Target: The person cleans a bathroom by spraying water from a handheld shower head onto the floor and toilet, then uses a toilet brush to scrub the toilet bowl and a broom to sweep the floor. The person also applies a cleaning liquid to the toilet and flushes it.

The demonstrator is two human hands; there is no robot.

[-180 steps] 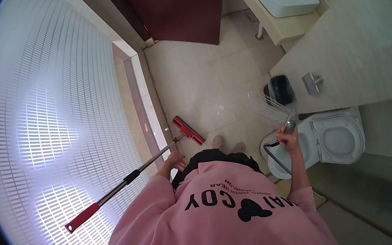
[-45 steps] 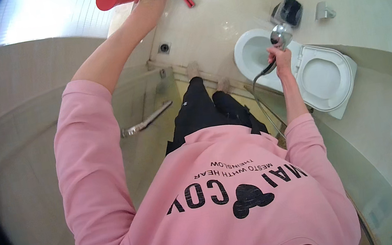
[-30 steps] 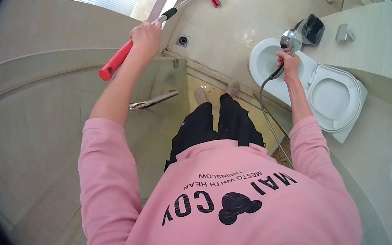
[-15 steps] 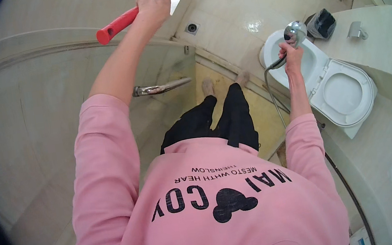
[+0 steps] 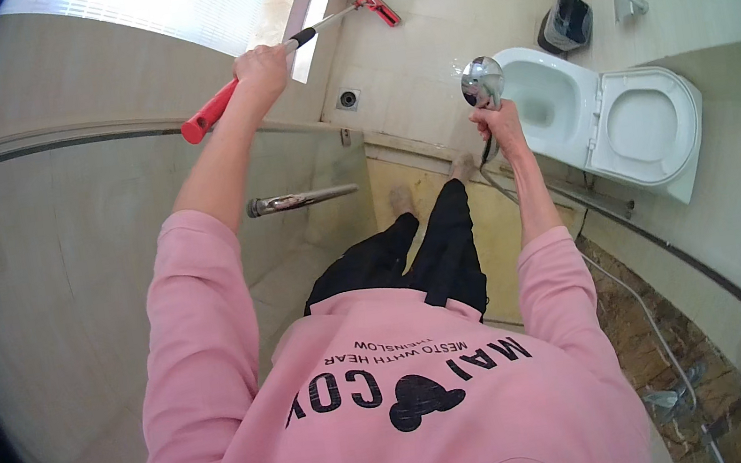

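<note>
My left hand (image 5: 261, 73), its fingers closed, grips the pole of a long-handled squeegee (image 5: 299, 41) just ahead of the red grip end (image 5: 210, 114). The squeegee's red head (image 5: 371, 0) with a dark strip rests on the tiled floor at the far side. In my closed right hand (image 5: 498, 125) is a chrome shower head (image 5: 482, 83), held upright by its handle. Its grey hose (image 5: 498, 183) runs down from beneath that hand. Small bright spots of water show on the floor beside the shower head. The white toilet (image 5: 604, 109) stands just right of it.
A floor drain (image 5: 347, 99) lies between the squeegee and the glass panel (image 5: 299, 161), which carries a chrome bar handle (image 5: 302, 200). A lined black bin (image 5: 567, 22) stands behind the toilet, near a wall-mounted paper holder (image 5: 629, 3). A raised sill (image 5: 420, 146) crosses before my feet.
The shower head has moved left, from over the toilet's edge to over the floor beside it. The squeegee's head has shifted left and slightly away. The view has turned too.
</note>
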